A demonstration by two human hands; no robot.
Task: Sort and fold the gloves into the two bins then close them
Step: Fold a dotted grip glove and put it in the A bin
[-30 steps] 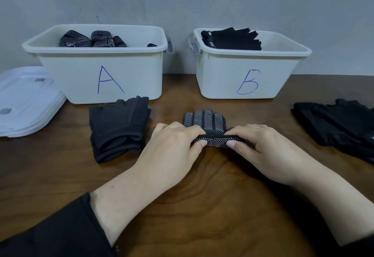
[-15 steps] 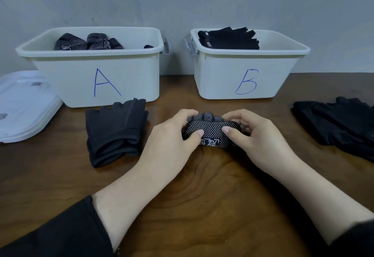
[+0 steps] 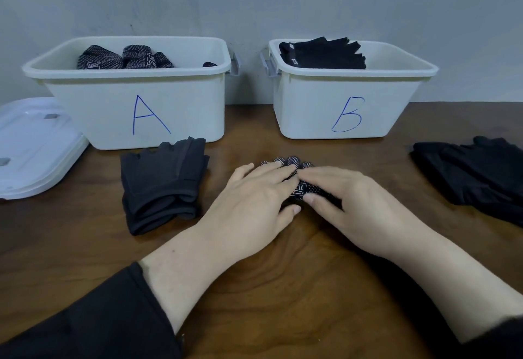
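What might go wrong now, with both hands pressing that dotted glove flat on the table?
The folded dotted glove may spring open once the left hand and right hand lift. It looks like those in bin A; dropping it in bin B would missort. A sleeve might brush the grey glove stack.

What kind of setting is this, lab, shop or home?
Probably a staged sorting bench, not a shop: a bare wooden table against a plain wall, bins hand-marked A and B, loose lids.

Handwritten blue "A" on the left bin (image 3: 175, 109), blue "B" on the right bin (image 3: 319, 109).
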